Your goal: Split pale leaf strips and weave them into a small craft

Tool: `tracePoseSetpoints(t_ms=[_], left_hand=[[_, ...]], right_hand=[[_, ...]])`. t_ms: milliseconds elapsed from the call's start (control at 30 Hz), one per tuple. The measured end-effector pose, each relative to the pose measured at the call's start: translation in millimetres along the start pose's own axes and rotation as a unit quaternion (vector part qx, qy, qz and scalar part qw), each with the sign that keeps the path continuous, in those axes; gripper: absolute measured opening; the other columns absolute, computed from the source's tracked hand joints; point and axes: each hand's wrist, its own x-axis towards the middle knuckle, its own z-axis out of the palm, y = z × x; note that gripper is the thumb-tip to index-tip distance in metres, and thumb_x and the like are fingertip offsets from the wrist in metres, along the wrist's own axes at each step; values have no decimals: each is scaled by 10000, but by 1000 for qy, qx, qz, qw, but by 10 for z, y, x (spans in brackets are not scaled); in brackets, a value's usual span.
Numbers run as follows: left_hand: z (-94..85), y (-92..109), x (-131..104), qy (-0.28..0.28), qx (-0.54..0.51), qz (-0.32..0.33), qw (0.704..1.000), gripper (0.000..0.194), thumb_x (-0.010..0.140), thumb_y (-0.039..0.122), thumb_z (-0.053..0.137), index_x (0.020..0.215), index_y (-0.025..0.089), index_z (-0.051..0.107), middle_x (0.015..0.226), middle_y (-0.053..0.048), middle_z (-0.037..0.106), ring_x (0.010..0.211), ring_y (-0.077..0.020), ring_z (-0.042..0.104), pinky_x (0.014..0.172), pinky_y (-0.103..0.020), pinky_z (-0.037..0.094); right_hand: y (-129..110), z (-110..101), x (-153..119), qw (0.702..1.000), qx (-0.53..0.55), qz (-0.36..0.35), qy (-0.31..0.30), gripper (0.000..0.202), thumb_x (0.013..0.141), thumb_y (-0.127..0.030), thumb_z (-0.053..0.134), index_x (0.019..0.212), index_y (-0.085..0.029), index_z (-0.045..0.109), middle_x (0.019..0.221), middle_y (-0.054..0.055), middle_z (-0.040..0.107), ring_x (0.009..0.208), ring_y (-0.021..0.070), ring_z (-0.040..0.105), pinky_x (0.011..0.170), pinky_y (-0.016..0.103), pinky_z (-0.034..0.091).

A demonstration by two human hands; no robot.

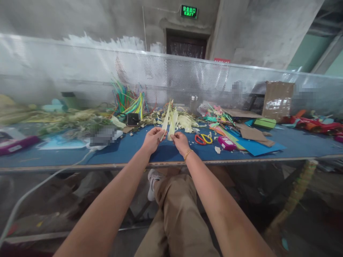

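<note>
Over the blue tabletop, my left hand [154, 138] pinches the lower end of a narrow pale corn husk strip [166, 119]. Close beside it, my right hand [180, 142], with a gold bracelet at the wrist, pinches the base of a wider pale green husk piece [173, 123]. Both pieces point upward, their tips near each other; whether they are joined is unclear. Just behind lies a heap of loose pale husks [187, 121]. Scissors with red and yellow handles [203, 139] rest to the right of my right hand.
Dried plant stalks [80, 121] and a white power strip with a cable [107, 139] lie on the left. Colourful pipe cleaners [128, 101] stand behind. A purple box [226, 143], blue paper [264, 147] and cardboard [254, 134] lie right. A metal bottle [194, 104] stands against the perforated screen [187, 78].
</note>
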Motion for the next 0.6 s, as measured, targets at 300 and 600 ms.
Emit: tracePoseSetpoints(t_ms=[300,600], left_hand=[[7,-50,-6,-45,181,59,981,339,707,454,677,618,177,503,500,63,403,441,-61,306,440,-208,236],[-32,-103,50,-18,226,116,967,271,679,396,699,666,178,538,619,33,495,579,-101,425,569,-227,327]], right_hand=[[-103,-5,-66,999,-26,-17,-17,208,694,-373,596,614,-196,522,536,-48,517,511,102,470,540,221,395],[-44,4,-43,999,12,-29,-22,207,691,-380,609,617,-204,528,537,-53,524,526,100,469,545,214,399]])
